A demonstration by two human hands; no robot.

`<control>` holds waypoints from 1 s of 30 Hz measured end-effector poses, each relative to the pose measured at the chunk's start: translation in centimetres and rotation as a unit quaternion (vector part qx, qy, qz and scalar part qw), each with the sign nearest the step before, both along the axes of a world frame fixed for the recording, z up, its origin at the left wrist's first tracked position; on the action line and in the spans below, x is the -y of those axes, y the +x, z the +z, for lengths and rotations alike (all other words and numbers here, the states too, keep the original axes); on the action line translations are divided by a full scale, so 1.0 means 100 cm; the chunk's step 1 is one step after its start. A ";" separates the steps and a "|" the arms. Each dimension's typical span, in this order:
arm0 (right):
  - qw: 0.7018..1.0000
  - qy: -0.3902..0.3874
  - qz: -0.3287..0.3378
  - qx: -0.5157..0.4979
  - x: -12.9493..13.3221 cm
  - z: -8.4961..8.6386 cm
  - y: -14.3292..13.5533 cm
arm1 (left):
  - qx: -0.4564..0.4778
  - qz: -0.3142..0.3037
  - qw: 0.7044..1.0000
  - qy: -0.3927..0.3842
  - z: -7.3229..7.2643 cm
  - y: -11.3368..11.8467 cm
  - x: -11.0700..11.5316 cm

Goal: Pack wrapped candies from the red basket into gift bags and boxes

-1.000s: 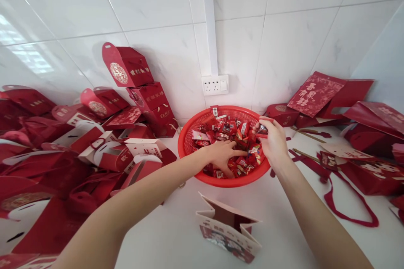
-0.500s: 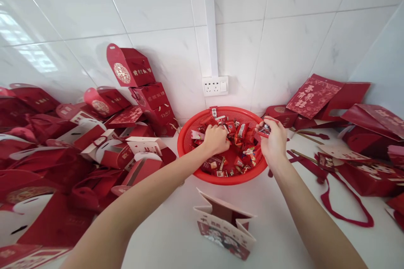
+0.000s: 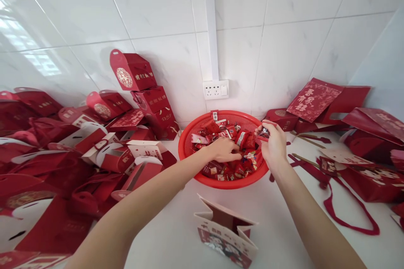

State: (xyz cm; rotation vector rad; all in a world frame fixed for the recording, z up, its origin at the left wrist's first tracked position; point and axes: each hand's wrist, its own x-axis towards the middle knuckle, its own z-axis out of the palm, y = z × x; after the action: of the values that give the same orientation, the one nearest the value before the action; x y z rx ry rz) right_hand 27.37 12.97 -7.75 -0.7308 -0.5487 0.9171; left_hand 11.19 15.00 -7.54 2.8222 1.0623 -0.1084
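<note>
A red plastic basket [image 3: 189,134] stands against the wall with many wrapped candies [image 3: 242,138] in it, mostly in red wrappers. My left hand [image 3: 224,150] reaches down into the basket, fingers apart, its fingertips touching the candies; nothing shows in its grasp. Over the basket's right rim, my right hand [image 3: 274,141] is closed on a small wrapped candy [image 3: 264,133] with a dark, shiny wrapper. In front of the basket, an open paper gift bag [image 3: 225,235] stands upright, red and cream with printed figures.
Many red gift boxes [image 3: 101,143] crowd the left side, some stacked by the wall [image 3: 158,105]. More red boxes and bags [image 3: 369,176] lie at the right, with a red ribbon strap [image 3: 353,225] on the white table [image 3: 170,227]. A power socket [image 3: 216,89] is on the tiled wall.
My left hand has shifted right and toward me within the basket, and its fingers have spread. My right hand keeps its candy at the rim. The view has tipped slightly upward.
</note>
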 end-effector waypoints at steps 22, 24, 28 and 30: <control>0.999 -0.024 0.023 0.019 0.006 0.005 -0.004 | -0.077 0.297 0.951 0.017 0.004 -0.010 0.011; 0.999 -0.026 0.028 0.022 0.007 0.005 -0.005 | -0.063 0.238 0.969 0.034 0.005 -0.009 0.013; 0.999 -0.024 0.032 0.037 0.009 0.003 -0.005 | -0.033 0.114 0.992 0.049 0.003 -0.009 0.013; 0.998 -0.021 0.033 0.046 0.010 0.002 -0.005 | -0.018 0.062 0.997 0.050 0.001 -0.009 0.012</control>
State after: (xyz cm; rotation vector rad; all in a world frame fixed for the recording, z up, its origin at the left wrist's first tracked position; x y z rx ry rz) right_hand 26.88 11.96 -7.53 -0.8003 -0.6403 0.9626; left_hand 10.25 13.79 -7.40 2.8425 1.2824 -0.0972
